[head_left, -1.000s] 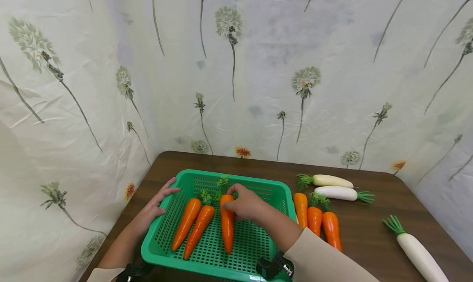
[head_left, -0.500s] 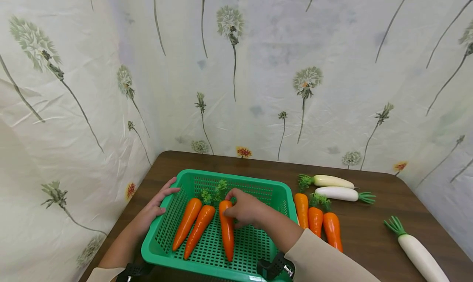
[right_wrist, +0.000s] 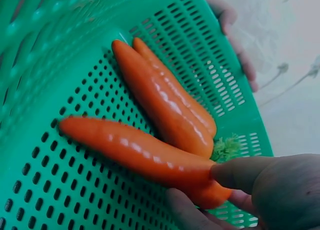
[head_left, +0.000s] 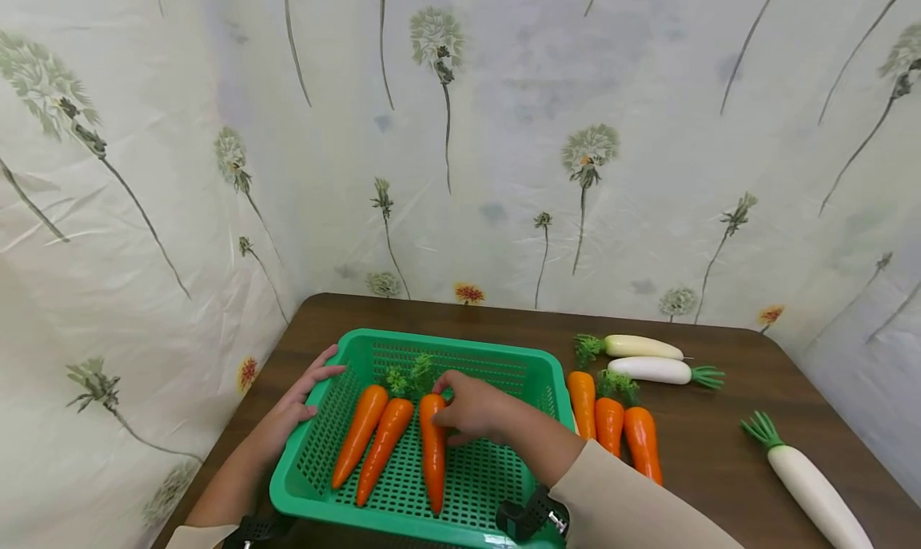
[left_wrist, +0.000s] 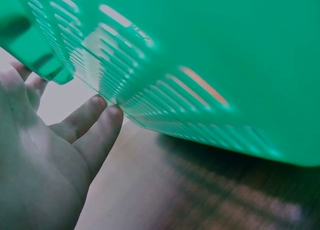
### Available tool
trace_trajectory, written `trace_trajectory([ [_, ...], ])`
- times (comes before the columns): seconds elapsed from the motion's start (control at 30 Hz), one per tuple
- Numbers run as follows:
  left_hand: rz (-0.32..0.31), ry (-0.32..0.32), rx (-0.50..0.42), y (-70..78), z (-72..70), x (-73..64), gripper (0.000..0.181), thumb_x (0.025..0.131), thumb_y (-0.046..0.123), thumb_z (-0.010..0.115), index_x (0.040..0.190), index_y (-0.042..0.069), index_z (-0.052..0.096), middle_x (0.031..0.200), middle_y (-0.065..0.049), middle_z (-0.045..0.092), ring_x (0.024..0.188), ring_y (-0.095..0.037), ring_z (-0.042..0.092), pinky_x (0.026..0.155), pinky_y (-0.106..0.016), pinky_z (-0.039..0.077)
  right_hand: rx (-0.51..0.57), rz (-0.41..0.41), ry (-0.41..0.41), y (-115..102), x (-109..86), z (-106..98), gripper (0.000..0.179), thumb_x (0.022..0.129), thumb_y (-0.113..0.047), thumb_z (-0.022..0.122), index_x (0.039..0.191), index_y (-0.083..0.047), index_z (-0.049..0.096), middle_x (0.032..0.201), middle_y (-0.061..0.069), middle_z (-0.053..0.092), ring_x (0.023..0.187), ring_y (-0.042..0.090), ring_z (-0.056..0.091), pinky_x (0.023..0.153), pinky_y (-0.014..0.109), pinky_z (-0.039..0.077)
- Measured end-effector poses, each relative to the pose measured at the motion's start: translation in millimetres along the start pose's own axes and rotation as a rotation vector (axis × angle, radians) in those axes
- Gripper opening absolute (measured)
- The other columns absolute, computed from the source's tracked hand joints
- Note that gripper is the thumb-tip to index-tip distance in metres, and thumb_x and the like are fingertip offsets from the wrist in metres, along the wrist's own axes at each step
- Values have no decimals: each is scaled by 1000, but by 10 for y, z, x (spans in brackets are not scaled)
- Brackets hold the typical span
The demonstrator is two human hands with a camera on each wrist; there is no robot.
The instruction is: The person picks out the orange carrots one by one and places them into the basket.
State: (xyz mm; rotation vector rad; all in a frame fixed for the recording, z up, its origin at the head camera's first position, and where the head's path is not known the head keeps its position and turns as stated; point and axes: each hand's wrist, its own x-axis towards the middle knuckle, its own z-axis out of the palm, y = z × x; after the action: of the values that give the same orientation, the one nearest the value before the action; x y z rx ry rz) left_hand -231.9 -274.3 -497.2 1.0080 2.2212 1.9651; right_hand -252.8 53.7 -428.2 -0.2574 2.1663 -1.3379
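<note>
My right hand (head_left: 471,409) reaches into a green perforated basket (head_left: 504,525) and pinches a carrot (head_left: 433,461) near its leafy end. In the right wrist view, thumb and fingers close on the thick end of that carrot (right_wrist: 140,147), whose tip points away over the basket floor. Left of it lie two more carrots (head_left: 357,437), side by side, with green tops at the back. My left hand (head_left: 291,409) rests at the basket's left rim, fingers fairly straight. From the left wrist, two fingertips (left_wrist: 112,115) touch the basket's outer wall (left_wrist: 240,54).
Right of the basket, several carrots (head_left: 609,425) lie on the dark wooden table (head_left: 705,445). Behind them are a pale yellowish radish (head_left: 643,347) and a white radish (head_left: 650,369). Another white radish (head_left: 820,497) lies at the far right. A flower-patterned curtain (head_left: 504,133) backs the table.
The right hand and its carrot have moved slightly toward the front and left, lower in the basket, nearer the other two carrots. The left hand stays at the rim.
</note>
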Motion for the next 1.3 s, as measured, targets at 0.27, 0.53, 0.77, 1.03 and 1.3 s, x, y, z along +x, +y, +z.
trace_trajectory([
  [0.27, 8, -10, -14, -9, -14, -2, 57, 96, -1, 33, 151, -16, 32, 177, -14, 0, 154, 5, 14, 112, -19, 32, -6, 8, -8, 0, 15, -2, 39, 95, 1, 67, 129, -3, 50, 112, 20, 63, 91, 29, 70, 82, 46, 62],
  [0.53, -35, -7, -8, 2, -20, -5, 60, 93, -3, 33, 152, -14, 32, 177, -10, -1, 153, 8, 13, 110, -20, 36, -46, 5, -33, -4, 8, -15, 44, 93, -2, 70, 133, -4, 52, 114, 19, 62, 96, 29, 68, 85, 48, 61],
  [0.77, -32, -9, -12, 10, -30, 1, 61, 93, -4, 33, 153, -13, 32, 177, -13, -2, 153, 7, 13, 109, -20, 37, -158, -44, -1, -32, -23, -53, 33, 96, -8, 71, 127, -5, 59, 109, 15, 62, 93, 31, 68, 83, 47, 60],
  [1.03, -27, -14, -29, 13, -17, 1, 60, 94, -3, 32, 152, -15, 30, 177, -14, -3, 153, 6, 14, 109, -21, 38, -186, -74, 13, -43, -44, -86, 24, 98, -11, 69, 120, -5, 63, 113, 14, 64, 95, 32, 68, 81, 48, 60],
  [1.3, -5, -6, -23, -15, -14, -18, 58, 95, -2, 33, 151, -16, 31, 176, -15, -1, 153, 6, 15, 110, -20, 36, -148, -92, -2, -88, -130, -156, 27, 99, -16, 69, 123, -5, 63, 122, 14, 65, 102, 35, 68, 84, 51, 59],
])
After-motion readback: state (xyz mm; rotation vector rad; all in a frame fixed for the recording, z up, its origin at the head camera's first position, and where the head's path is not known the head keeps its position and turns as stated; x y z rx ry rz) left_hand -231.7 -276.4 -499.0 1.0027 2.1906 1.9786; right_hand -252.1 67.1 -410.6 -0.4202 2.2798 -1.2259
